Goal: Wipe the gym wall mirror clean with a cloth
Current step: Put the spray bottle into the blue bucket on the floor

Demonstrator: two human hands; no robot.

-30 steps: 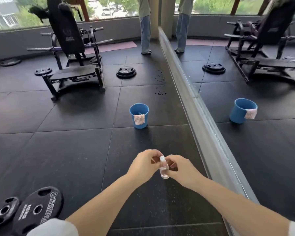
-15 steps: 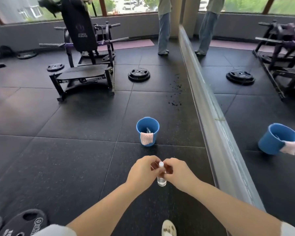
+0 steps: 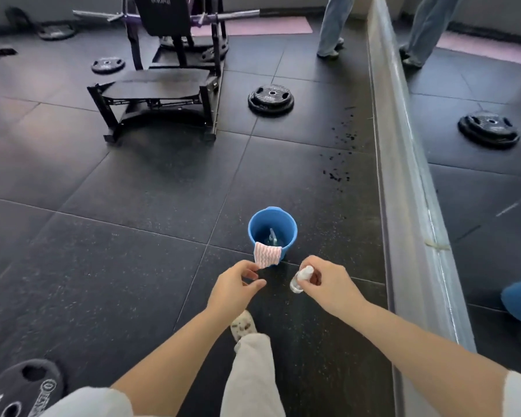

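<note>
Two hands are out: the right hand (image 3: 324,285) grips a small bottle (image 3: 301,278); the left hand (image 3: 236,288), loosely open and empty, reaches toward the cloth (image 3: 266,254) draped on the bucket (image 3: 288,227) rim. Pinch the cloth's hanging edge and lift it clear, toward the mirror (image 3: 478,182) on the right.

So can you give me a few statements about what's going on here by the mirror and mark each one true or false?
1. The cloth hangs over the bucket rim. True.
2. The right hand holds a small bottle. True.
3. The left hand grips the cloth. False: its fingers are near the cloth, but it holds nothing.
4. The bucket is red. False: it is blue.
5. A weight plate lies on the floor beyond the bucket. True.
6. The cloth is pressed against the mirror. False: it is on the bucket, away from the glass.
</note>
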